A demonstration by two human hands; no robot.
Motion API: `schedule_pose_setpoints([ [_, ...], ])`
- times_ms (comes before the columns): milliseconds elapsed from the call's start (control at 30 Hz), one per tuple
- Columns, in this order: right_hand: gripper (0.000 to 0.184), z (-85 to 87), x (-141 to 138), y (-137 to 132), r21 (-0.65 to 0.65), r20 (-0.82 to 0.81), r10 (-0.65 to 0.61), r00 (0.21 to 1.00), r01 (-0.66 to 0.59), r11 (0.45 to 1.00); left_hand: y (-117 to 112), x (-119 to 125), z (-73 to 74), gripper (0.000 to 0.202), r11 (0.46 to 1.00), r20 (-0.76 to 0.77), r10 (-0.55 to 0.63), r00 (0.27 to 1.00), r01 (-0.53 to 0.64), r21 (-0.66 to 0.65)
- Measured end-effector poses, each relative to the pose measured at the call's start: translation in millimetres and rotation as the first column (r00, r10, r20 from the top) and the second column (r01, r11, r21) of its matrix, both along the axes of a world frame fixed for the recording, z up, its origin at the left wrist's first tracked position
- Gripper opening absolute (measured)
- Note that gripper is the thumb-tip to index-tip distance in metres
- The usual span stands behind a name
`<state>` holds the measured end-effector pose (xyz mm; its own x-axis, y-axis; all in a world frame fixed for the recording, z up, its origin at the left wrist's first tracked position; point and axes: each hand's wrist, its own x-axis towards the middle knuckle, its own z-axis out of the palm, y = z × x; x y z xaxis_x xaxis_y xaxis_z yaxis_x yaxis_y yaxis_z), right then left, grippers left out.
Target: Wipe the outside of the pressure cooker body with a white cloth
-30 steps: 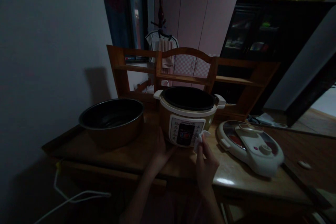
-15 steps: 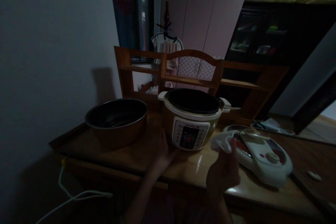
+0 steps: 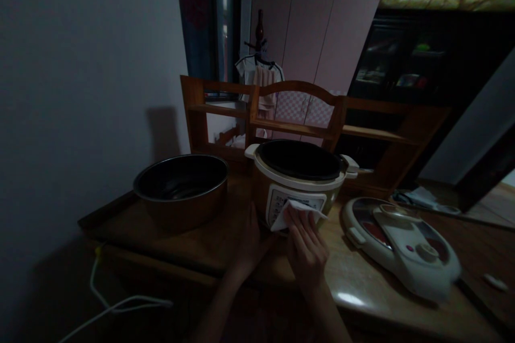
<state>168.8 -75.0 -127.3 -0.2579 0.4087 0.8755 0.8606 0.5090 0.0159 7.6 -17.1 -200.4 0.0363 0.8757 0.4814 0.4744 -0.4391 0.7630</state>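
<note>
A gold and white electric cooker point(image 3: 300, 174) stands open on the wooden table point(image 3: 193, 241), its dark cavity bare. My right hand point(image 3: 306, 246) presses a white tissue point(image 3: 298, 210) flat against the cooker's front control panel. My left hand point(image 3: 251, 236) rests against the cooker's lower left side, fingers laid along it. The room is dim, so fine detail of the fingers is hard to see.
The cooker's dark inner pot point(image 3: 181, 187) sits on the table to the left. Its white lid point(image 3: 402, 241) lies upside down to the right. A wooden shelf rack point(image 3: 306, 118) stands behind. A white cord point(image 3: 116, 305) hangs off the table's front left.
My right hand, which had lifted away to the right with the crumpled tissue, has come back and spread the tissue on the control panel. My left hand stayed at the cooker's side.
</note>
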Motion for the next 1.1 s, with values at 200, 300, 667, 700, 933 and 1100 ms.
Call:
schedule_pose_setpoints([
  [200,0.064,-11.1,5.7,-8.6,0.022,-0.028,0.005,1.000,-0.005,1.000,2.4,1.1,-6.9,0.113,1.000,-0.006,0.003,1.000,-0.003,0.019],
  [300,0.061,-21.5,10.7,-12.0,0.016,-0.036,0.006,0.999,-0.006,1.000,0.4,1.7,-4.7,0.111,1.000,0.011,-0.004,1.000,0.003,0.023],
  [667,0.050,-44.2,12.9,-29.8,-0.060,-0.095,0.009,0.995,-0.015,0.998,-6.5,-0.5,11.6,0.112,0.999,0.063,-0.040,0.997,0.040,0.013],
  [700,0.048,-45.0,13.8,-31.3,-0.061,-0.097,0.006,0.995,-0.012,0.998,-6.8,-0.6,12.1,0.112,0.999,0.063,-0.039,0.997,0.038,0.012],
  [933,0.039,-57.3,20.6,-39.0,-0.097,-0.124,-0.007,0.992,-0.005,0.995,-5.3,-0.8,9.7,0.113,1.000,0.016,-0.017,1.000,0.017,-0.014],
  [1100,0.039,-61.8,23.3,-43.9,-0.158,-0.133,-0.029,0.991,0.007,0.987,-3.7,-0.8,7.6,0.110,1.000,0.018,-0.005,1.000,0.005,0.006],
])
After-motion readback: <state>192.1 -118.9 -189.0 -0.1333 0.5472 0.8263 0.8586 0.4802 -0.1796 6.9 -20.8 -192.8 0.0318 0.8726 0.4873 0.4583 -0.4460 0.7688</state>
